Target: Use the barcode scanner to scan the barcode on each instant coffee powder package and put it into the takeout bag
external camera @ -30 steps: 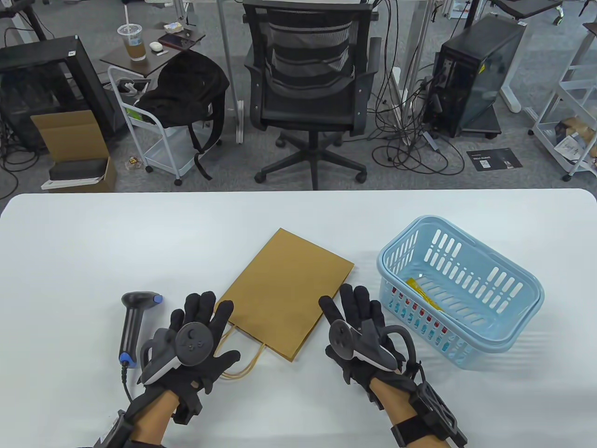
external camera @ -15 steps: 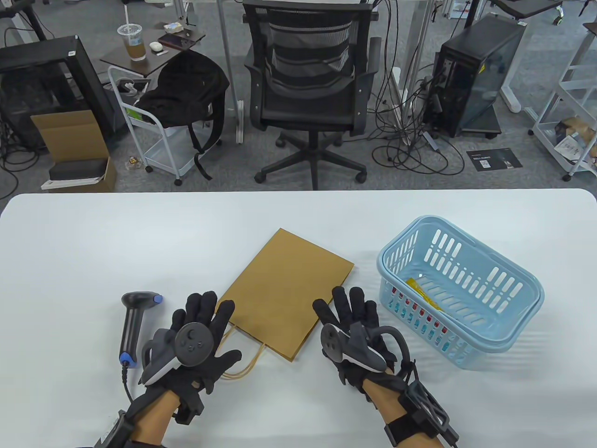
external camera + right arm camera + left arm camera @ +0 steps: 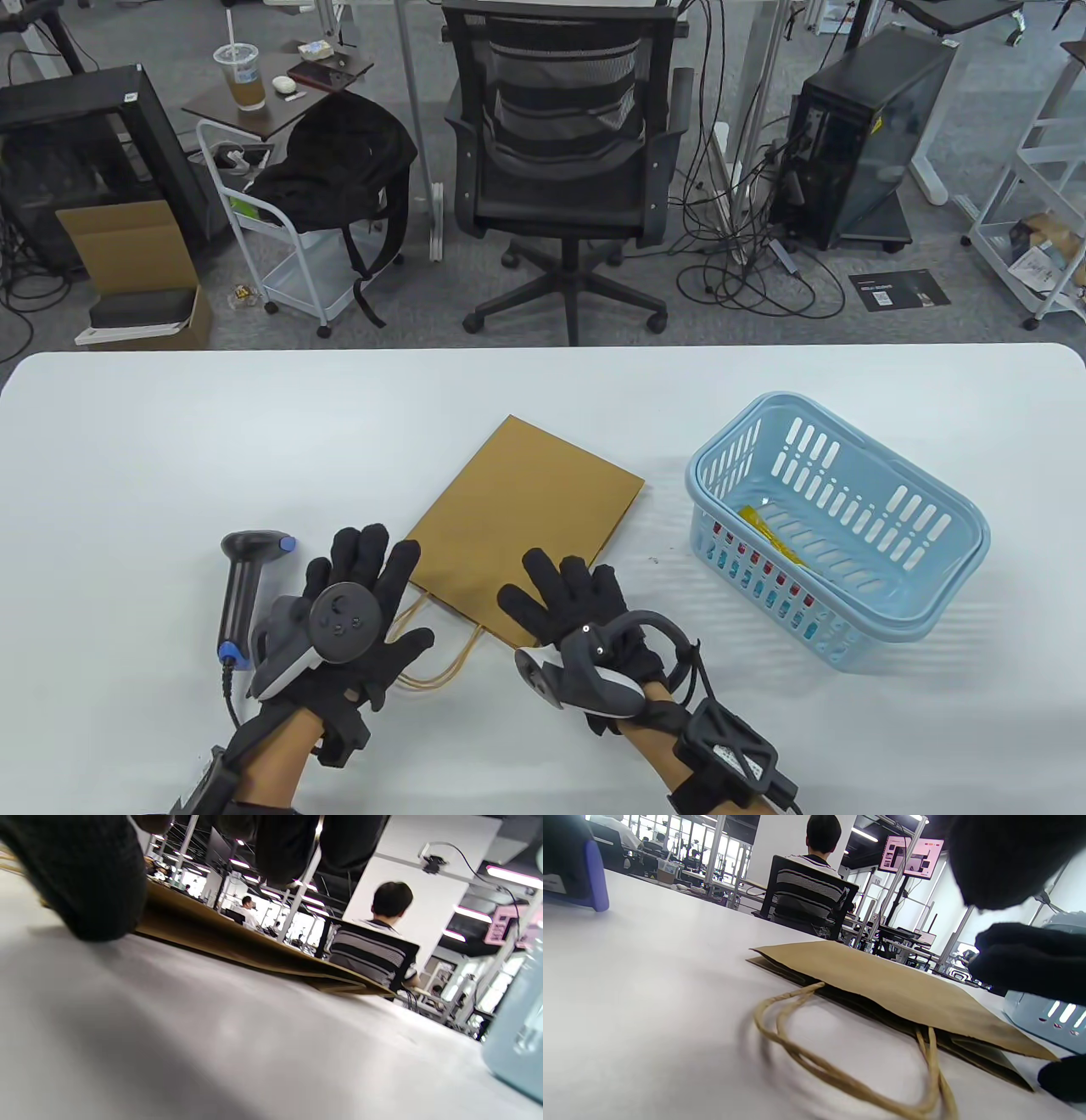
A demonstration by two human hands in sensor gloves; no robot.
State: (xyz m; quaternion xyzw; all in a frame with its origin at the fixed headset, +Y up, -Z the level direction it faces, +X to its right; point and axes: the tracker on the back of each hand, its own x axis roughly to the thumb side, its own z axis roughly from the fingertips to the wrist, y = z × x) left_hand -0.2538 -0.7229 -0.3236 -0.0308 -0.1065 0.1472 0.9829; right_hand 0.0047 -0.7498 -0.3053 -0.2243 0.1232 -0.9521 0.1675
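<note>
A brown paper takeout bag (image 3: 526,518) lies flat mid-table, its twine handles (image 3: 441,671) toward me. My right hand (image 3: 564,598) lies spread over the bag's near right corner, fingers straight; in the right wrist view the bag (image 3: 237,938) runs under my fingertips (image 3: 85,878). My left hand (image 3: 365,577) is open beside the bag's near left corner, holding nothing. The black barcode scanner (image 3: 242,586) lies just left of it. A yellow coffee package (image 3: 768,526) sits in the blue basket (image 3: 925,611). The left wrist view shows the bag (image 3: 903,993) and its handles (image 3: 840,1073).
The scanner's cable (image 3: 227,692) trails toward the near table edge. The basket (image 3: 1048,1014) stands right of the bag. Beyond the table's far edge are an office chair (image 3: 560,170), a computer tower (image 3: 857,136) and a small cart (image 3: 288,246).
My right hand has moved left and toward me, from between bag and basket onto the bag's near right corner. The left hand shifted only slightly.
</note>
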